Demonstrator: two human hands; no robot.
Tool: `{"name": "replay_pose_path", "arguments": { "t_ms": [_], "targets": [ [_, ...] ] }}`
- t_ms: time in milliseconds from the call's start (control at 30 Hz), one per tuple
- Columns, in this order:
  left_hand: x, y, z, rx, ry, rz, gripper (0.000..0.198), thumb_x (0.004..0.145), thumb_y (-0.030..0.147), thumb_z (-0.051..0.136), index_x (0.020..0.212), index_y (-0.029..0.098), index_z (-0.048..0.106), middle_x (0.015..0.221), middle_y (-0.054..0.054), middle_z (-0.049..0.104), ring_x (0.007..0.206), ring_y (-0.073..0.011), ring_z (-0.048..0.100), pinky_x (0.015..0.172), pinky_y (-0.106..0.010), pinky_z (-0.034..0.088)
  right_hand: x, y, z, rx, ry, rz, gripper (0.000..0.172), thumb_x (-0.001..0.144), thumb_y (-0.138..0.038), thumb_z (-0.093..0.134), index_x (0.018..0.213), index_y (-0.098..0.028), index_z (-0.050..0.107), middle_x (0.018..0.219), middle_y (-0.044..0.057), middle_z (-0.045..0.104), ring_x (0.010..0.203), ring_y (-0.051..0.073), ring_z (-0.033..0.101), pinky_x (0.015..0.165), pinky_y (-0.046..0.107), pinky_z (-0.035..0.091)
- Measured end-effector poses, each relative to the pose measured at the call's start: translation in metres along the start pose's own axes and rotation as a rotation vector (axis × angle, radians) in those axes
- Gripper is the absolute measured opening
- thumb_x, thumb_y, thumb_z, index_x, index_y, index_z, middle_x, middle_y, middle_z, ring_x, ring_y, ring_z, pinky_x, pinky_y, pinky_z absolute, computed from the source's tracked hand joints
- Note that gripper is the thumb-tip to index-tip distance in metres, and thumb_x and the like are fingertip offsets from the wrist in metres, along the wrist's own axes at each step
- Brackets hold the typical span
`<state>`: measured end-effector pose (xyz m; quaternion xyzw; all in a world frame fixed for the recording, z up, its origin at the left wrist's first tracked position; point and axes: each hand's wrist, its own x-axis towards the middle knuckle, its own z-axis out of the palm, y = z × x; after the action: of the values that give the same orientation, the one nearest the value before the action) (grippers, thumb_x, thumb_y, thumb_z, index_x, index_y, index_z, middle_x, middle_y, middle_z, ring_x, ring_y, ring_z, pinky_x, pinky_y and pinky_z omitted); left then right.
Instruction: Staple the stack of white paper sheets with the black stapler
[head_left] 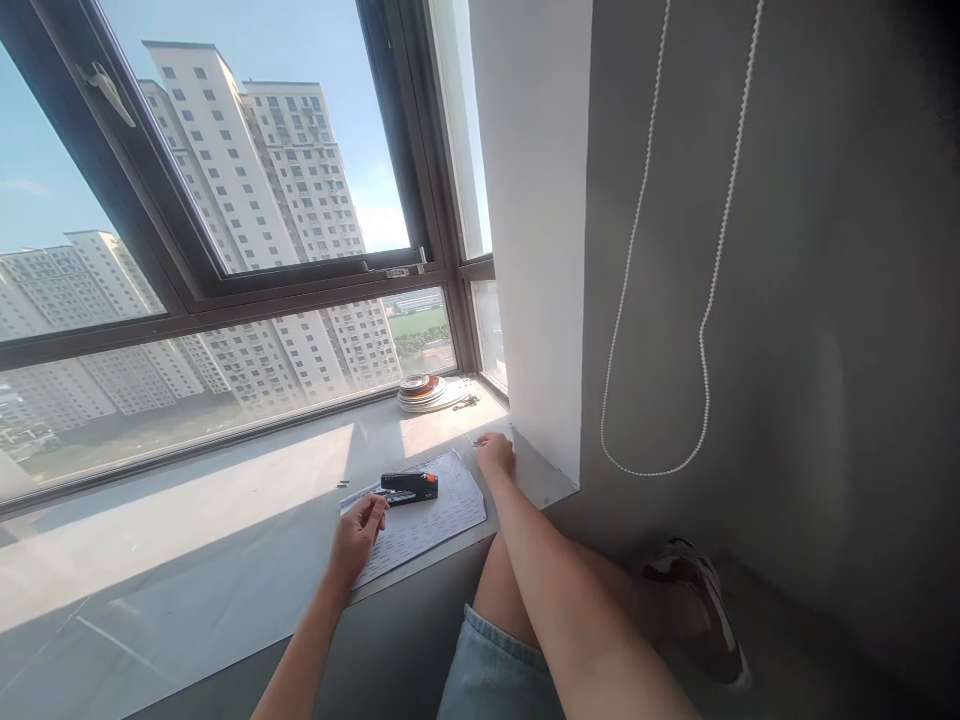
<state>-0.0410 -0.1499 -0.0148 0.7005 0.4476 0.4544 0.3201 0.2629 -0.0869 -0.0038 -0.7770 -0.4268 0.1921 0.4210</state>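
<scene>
A black stapler (411, 486) with an orange patch lies on printed sheets of paper (431, 525) on the windowsill. My left hand (361, 535) is closed at the stapler's left end, where a metal part shows between the black arms. Its fingertips pinch that end. Beyond the right edge of the papers, my right hand (496, 457) is closed in a pinch just above the sill. A tiny light sliver shows at its fingertips, too small to name. Left of the papers lie small dark pieces (343, 484), which look like bits of staple strip.
Round stacked dishes or coasters (421, 392) stand in the sill's far corner, with a small chain-like item (468, 401) beside them. The windowsill (187, 560) runs left under a window. A beaded blind cord (705, 340) hangs at right. My bent leg is below the sill.
</scene>
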Motion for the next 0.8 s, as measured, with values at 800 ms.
{"name": "replay_pose_path", "arguments": {
  "t_ms": [800],
  "targets": [
    [0.058, -0.071, -0.078, 0.402, 0.372, -0.154, 0.027, 0.078, 0.022, 0.050, 0.098, 0.019, 0.069, 0.111, -0.013, 0.074, 0.108, -0.0281, 0.069, 0.099, -0.044, 0.054, -0.056, -0.043, 0.033, -0.100, -0.178, -0.698, 0.026, 0.082, 0.002, 0.053, 0.088, -0.021, 0.064, 0.089, 0.005, 0.067, 0.098, 0.022, 0.057, 0.077, 0.031, 0.041]
  ]
}}
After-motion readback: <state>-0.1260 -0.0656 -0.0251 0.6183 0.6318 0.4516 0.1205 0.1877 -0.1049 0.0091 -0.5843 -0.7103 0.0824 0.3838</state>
